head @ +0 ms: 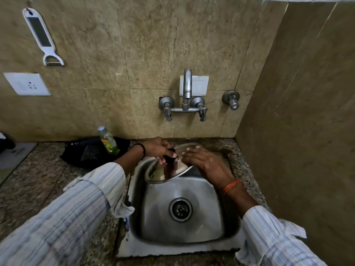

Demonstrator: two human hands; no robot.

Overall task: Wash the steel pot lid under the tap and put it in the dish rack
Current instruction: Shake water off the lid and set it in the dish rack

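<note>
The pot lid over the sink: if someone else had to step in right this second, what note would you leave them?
Left hand: grip closed on the black knob of the steel pot lid, holding it tilted over the back of the sink.
Right hand: fingers spread flat on the lid's surface, apparently rubbing it.
Tap: no water stream visible.
Done: lid brought to the sink.
Left: finish washing, rinse under the tap, set it in the dish rack, which is not in view.
</note>
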